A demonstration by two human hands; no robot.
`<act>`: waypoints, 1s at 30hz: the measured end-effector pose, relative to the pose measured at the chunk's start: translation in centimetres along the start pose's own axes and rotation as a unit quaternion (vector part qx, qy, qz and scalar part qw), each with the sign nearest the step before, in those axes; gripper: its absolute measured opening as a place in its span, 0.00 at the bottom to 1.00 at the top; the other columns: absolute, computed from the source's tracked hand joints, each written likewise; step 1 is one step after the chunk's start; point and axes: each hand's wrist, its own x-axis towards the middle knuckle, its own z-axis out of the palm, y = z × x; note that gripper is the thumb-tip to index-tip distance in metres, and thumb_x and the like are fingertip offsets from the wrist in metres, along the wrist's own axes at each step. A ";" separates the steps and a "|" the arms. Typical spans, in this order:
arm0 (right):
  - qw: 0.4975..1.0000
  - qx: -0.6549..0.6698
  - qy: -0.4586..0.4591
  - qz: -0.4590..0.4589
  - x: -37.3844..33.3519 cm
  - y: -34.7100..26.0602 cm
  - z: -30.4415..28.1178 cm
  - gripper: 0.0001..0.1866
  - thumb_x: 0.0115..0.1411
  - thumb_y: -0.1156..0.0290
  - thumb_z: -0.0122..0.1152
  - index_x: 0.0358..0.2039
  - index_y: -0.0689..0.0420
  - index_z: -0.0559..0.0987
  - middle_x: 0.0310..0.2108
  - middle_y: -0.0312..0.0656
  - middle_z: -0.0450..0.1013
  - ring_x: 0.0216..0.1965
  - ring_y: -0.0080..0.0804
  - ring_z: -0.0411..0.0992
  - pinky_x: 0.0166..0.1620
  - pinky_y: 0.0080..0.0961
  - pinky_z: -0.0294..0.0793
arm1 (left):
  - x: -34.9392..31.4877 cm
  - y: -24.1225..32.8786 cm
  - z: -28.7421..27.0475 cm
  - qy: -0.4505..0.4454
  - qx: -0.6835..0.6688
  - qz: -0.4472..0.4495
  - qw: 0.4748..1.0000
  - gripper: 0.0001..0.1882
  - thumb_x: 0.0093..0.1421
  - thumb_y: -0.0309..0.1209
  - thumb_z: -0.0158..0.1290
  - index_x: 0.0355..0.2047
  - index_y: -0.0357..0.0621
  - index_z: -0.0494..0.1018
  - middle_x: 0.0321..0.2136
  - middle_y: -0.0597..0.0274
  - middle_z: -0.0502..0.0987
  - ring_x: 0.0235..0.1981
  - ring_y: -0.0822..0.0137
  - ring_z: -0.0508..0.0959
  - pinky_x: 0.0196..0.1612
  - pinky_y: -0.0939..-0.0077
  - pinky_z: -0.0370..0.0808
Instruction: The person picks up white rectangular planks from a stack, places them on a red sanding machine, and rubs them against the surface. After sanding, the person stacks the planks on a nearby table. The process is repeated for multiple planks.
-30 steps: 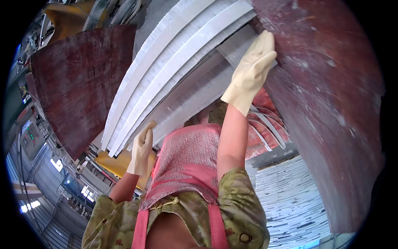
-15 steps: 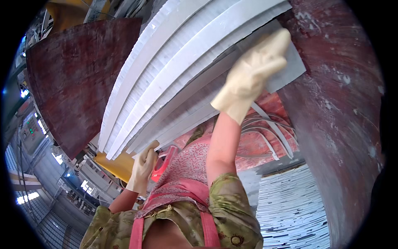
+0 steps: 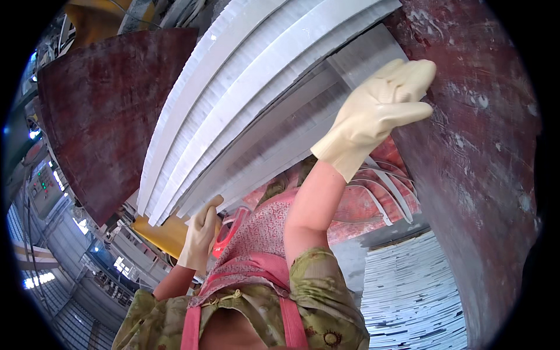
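My right hand [image 3: 385, 102], in a cream rubber glove, reaches out over the right end of a pale grey slab [image 3: 367, 52]. Its fingers stretch forward and the thumb stands apart from them, holding nothing that shows. My left hand [image 3: 199, 233], gloved alike, is closed by the near left end of the pale strips. Whatever it may grip there is hidden. Long, light grey-white strips [image 3: 245, 93] lie in stepped layers ahead of me, slanting from lower left to upper right.
Worn dark red boards flank the strips, one left [image 3: 116, 111] and one right [image 3: 478, 146]. Thin curved strips [image 3: 379, 198] lie on a red surface near my right forearm. A stack of thin pale pieces [image 3: 411, 291] stands lower right. A red object [image 3: 230, 230] sits beside my left hand.
My right hand has moved right and slightly nearer, toward the right-hand red board, its thumb now further from the fingers. My left hand stays nearly in place.
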 end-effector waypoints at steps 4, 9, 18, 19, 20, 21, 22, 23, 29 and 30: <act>0.998 -0.050 -0.007 -0.033 1.1 0.1 6.3 0.30 0.77 0.46 0.36 0.55 0.65 0.57 0.57 0.52 0.55 0.58 0.39 0.56 0.68 0.33 0.53 | 1.1 0.5 -0.4 -0.004 0.049 0.026 0.998 0.24 0.77 0.38 0.42 0.63 0.32 0.72 0.24 0.75 0.67 0.25 0.82 0.66 0.30 0.83 0.62; 0.999 -0.038 -0.009 0.018 -0.5 1.0 3.2 0.31 0.77 0.46 0.37 0.57 0.66 0.56 0.59 0.53 0.54 0.60 0.40 0.55 0.69 0.33 0.52 | 0.2 1.4 -0.6 -0.012 0.047 -0.031 0.998 0.24 0.76 0.37 0.42 0.62 0.33 0.72 0.56 0.56 0.74 0.61 0.65 0.68 0.65 0.71 0.60; 0.997 -0.076 0.004 -0.006 -3.8 -1.0 8.5 0.33 0.77 0.45 0.37 0.61 0.67 0.55 0.63 0.55 0.54 0.64 0.42 0.55 0.71 0.34 0.51 | 1.6 -0.8 -0.7 -0.011 0.045 0.025 0.999 0.24 0.76 0.37 0.43 0.63 0.34 0.72 0.25 0.75 0.66 0.27 0.82 0.66 0.31 0.82 0.63; 0.997 -0.075 -0.006 0.006 -3.8 -0.5 8.8 0.33 0.77 0.45 0.37 0.62 0.67 0.54 0.63 0.55 0.54 0.64 0.42 0.55 0.71 0.34 0.51 | 1.3 -1.0 -0.7 -0.015 0.049 0.022 0.998 0.24 0.76 0.37 0.43 0.63 0.34 0.72 0.25 0.75 0.66 0.28 0.82 0.66 0.31 0.82 0.63; 0.997 -0.073 -0.013 0.018 -4.2 -0.3 8.2 0.34 0.77 0.45 0.37 0.62 0.67 0.54 0.64 0.55 0.54 0.65 0.42 0.55 0.71 0.34 0.51 | 1.2 -1.3 -0.8 -0.014 0.053 0.020 0.998 0.23 0.76 0.37 0.43 0.63 0.34 0.72 0.25 0.75 0.67 0.28 0.82 0.66 0.31 0.82 0.64; 0.997 -0.067 -0.017 0.031 -4.8 -0.3 6.8 0.34 0.77 0.45 0.37 0.63 0.67 0.54 0.64 0.56 0.53 0.65 0.42 0.54 0.71 0.34 0.50 | 1.1 -1.6 -0.9 -0.017 0.061 0.016 0.998 0.23 0.76 0.37 0.43 0.63 0.34 0.72 0.25 0.75 0.67 0.28 0.81 0.67 0.31 0.82 0.64; 0.998 -0.060 -0.005 0.036 -5.3 -0.2 4.9 0.34 0.77 0.45 0.37 0.63 0.67 0.54 0.65 0.56 0.53 0.65 0.43 0.54 0.72 0.35 0.50 | 1.4 -1.5 -0.9 -0.019 0.054 0.016 0.998 0.23 0.76 0.36 0.43 0.63 0.34 0.72 0.25 0.75 0.67 0.28 0.81 0.67 0.31 0.82 0.64; 0.998 -0.047 0.000 0.041 -6.0 -0.2 3.1 0.35 0.77 0.45 0.37 0.64 0.67 0.54 0.65 0.56 0.53 0.66 0.43 0.54 0.72 0.35 0.50 | 1.5 -1.8 -0.7 -0.017 0.042 0.015 0.999 0.23 0.76 0.36 0.43 0.63 0.34 0.73 0.26 0.75 0.67 0.28 0.81 0.67 0.32 0.82 0.64; 0.999 -0.041 0.025 0.007 -6.2 -1.1 3.6 0.36 0.77 0.45 0.37 0.66 0.67 0.53 0.67 0.57 0.53 0.68 0.44 0.54 0.73 0.35 0.49 | 1.5 -3.4 -1.2 -0.013 0.029 0.029 0.999 0.23 0.76 0.37 0.43 0.63 0.33 0.72 0.25 0.75 0.67 0.27 0.81 0.66 0.31 0.82 0.64; 0.998 -0.058 0.019 0.001 -5.9 -1.2 5.5 0.37 0.77 0.45 0.37 0.67 0.68 0.53 0.68 0.58 0.53 0.69 0.44 0.54 0.73 0.35 0.49 | 1.6 -3.5 -1.5 -0.008 0.029 0.036 0.999 0.24 0.76 0.37 0.43 0.63 0.33 0.72 0.25 0.75 0.67 0.27 0.81 0.66 0.31 0.82 0.64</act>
